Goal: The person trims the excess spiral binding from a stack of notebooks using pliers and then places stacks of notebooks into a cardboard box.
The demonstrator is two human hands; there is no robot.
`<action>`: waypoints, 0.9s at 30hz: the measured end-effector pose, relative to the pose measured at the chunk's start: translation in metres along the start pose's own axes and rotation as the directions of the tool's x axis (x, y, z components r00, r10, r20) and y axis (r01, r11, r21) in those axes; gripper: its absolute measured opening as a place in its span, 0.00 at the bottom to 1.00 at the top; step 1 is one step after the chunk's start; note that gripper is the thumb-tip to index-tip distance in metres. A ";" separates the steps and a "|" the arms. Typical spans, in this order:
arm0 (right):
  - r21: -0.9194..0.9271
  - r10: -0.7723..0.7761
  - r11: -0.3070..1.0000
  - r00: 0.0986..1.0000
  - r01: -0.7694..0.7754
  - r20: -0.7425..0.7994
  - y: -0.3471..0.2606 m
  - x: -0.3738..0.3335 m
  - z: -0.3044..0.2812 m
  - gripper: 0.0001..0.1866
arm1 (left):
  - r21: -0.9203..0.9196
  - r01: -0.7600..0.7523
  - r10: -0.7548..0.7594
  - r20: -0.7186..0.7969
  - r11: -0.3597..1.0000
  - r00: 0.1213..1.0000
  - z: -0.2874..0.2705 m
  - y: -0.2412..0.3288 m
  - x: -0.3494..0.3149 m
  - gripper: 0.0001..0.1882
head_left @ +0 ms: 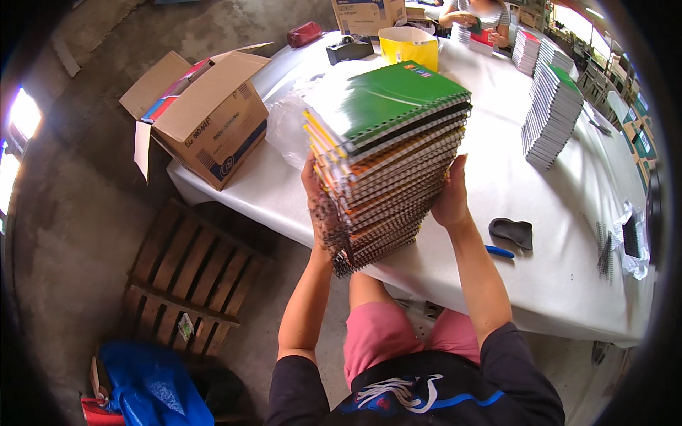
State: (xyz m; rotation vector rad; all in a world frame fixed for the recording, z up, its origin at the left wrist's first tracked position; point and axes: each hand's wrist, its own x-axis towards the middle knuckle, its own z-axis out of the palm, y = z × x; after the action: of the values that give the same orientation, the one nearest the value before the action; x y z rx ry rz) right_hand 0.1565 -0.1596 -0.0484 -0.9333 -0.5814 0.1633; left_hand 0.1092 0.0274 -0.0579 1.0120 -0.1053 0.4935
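Note:
A tall stack of spiral-bound notebooks [398,163] stands between my two hands at the table's near edge, its coil bindings facing me. The top notebook has a green cover [401,96]; orange and yellow edges show lower down. My left hand [320,202] presses the left side of the stack, its fingers partly hidden behind it. On the other side my right hand [452,195] lies against the stack with the thumb up. Left of the stack, a crumpled clear plastic bag [286,131] rests on the table.
An open cardboard box [213,121] stands at the table's left corner. More notebook stacks [552,117] are at the right. Near my right forearm lie a black pad [511,232] and a blue-handled tool [499,252]. A yellow container [410,48] and a co-worker [477,25] are at the far side.

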 end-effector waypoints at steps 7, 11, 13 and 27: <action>-0.134 0.007 0.991 0.996 0.006 0.093 0.008 -0.004 0.000 0.45 | -0.066 0.165 -0.168 -0.042 0.984 0.985 -0.034 -0.014 0.002 0.33; 0.084 -0.027 0.996 0.999 0.029 -0.023 0.019 -0.005 -0.018 0.49 | 0.039 0.327 -0.327 0.017 0.944 0.945 -0.071 -0.036 -0.005 0.34; -0.118 -0.020 0.993 1.000 0.018 -0.015 0.039 -0.027 -0.018 0.49 | 0.063 0.359 -0.361 0.028 0.931 0.932 -0.075 -0.050 -0.023 0.34; -0.162 0.093 0.985 0.981 -0.065 0.172 0.047 -0.038 -0.014 0.58 | 0.165 0.389 -0.402 0.053 0.906 0.914 -0.090 -0.058 -0.034 0.35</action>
State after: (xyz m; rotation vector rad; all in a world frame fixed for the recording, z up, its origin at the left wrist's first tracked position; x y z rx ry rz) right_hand 0.1376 -0.1555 -0.1073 -1.1014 -0.7313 0.2782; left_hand 0.0917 0.0652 -0.1618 1.1693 0.0641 0.0847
